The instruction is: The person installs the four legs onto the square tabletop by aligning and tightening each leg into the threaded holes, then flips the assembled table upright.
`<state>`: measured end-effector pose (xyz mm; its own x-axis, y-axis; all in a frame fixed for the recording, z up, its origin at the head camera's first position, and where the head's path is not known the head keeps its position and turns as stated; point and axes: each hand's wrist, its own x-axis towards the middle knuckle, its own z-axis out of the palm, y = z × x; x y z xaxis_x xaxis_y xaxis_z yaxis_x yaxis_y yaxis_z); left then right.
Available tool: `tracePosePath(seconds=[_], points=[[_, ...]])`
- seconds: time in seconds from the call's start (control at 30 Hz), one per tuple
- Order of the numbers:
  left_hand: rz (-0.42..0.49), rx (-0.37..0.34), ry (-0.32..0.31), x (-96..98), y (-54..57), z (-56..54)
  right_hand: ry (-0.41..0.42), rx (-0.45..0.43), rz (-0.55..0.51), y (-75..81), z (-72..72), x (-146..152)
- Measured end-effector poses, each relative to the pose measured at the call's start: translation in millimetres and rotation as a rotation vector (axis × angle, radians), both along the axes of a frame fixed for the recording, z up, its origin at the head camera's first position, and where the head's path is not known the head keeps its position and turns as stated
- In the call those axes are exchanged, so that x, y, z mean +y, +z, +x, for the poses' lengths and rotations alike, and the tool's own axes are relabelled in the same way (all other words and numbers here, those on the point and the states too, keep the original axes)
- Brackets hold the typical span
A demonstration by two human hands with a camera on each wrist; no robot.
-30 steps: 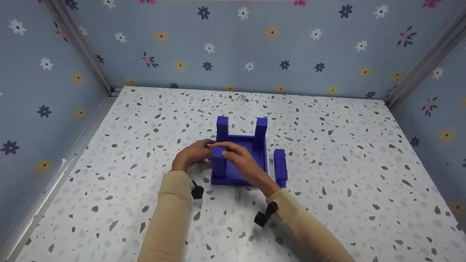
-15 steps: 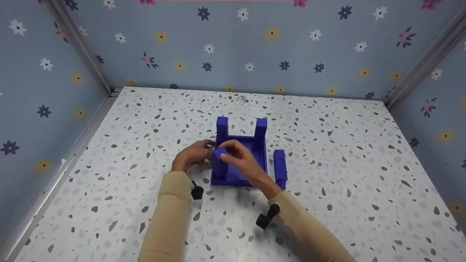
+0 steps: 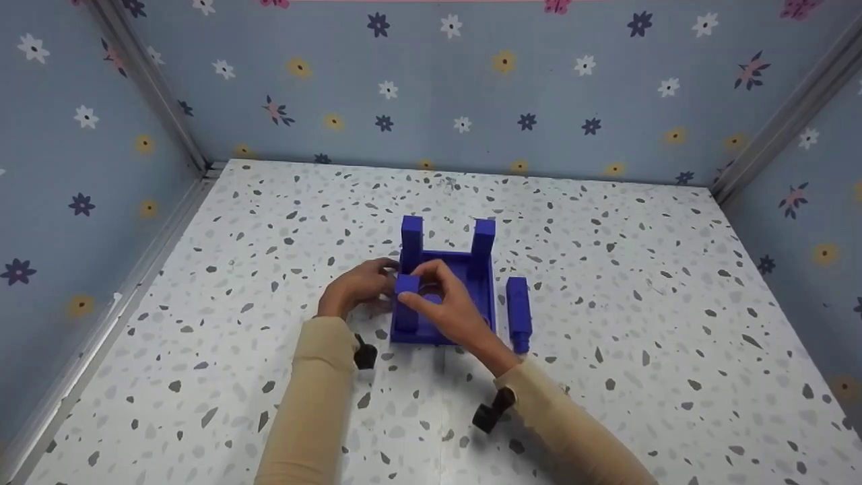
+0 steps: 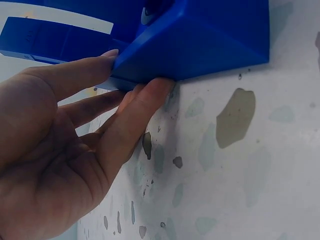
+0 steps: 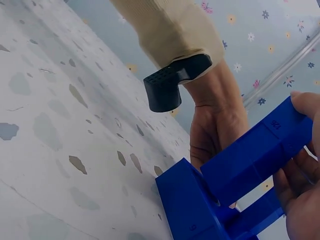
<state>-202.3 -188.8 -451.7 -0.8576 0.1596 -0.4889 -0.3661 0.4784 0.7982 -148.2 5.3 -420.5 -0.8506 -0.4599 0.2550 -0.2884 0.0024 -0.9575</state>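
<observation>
A blue square tray-like base [image 3: 483,300] lies on the table, and upright blue legs rise from its corners, like a toy table turned upside down. My right hand [image 3: 454,310] pinches the top of the near-left leg [image 3: 407,303] between thumb and fingers; the right wrist view shows this leg [image 5: 257,150] meeting the base corner. At the base's left side, my left hand [image 3: 360,286] holds the edge. In the left wrist view its thumb and fingers [image 4: 132,117] touch the blue wall. Two far legs [image 3: 411,239] stand upright.
A loose blue leg [image 3: 518,306] with a narrower threaded-looking end lies right of the base. Speckled white tabletop [image 3: 606,283] surrounds everything. Floral blue panels [image 3: 438,87] with metal corner rails enclose the back and sides. Black wrist cameras [image 3: 488,414] hang below the sleeves.
The near-left leg's top turned and now faces square again. My right hand's fingers have shifted and bent more around it. My left hand and the loose leg stay put.
</observation>
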Motion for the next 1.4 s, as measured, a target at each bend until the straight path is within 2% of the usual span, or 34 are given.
tracePosePath(seconds=[0.07,0.23,0.37,0.47,0.57,0.83,1.4], points=[[0.007,-0.006,0.003,0.2,0.5,0.0,-0.009,0.021,0.013,6.2,4.2,0],[0.026,-0.019,0.012,0.6,1.5,0.6,-0.022,0.044,0.024,7.2,4.7,0],[0.01,-0.009,0.009,0.5,2.6,1.0,0.001,0.027,0.007,-4.6,-4.4,0],[0.021,-0.011,0.016,0.3,4.1,1.2,0.05,-0.014,-0.05,-12.4,-12.1,0],[0.018,-0.005,0.012,-0.2,5.1,1.2,0.109,-0.057,-0.101,-12.2,-15.7,-1],[-0.015,0.011,-0.004,-0.6,6.0,1.2,0.208,-0.177,-0.118,-10.7,-21.5,-1],[-0.052,0.028,-0.034,-1.1,1.8,0.8,0.21,-0.183,-0.164,-15.9,-20.4,0]])
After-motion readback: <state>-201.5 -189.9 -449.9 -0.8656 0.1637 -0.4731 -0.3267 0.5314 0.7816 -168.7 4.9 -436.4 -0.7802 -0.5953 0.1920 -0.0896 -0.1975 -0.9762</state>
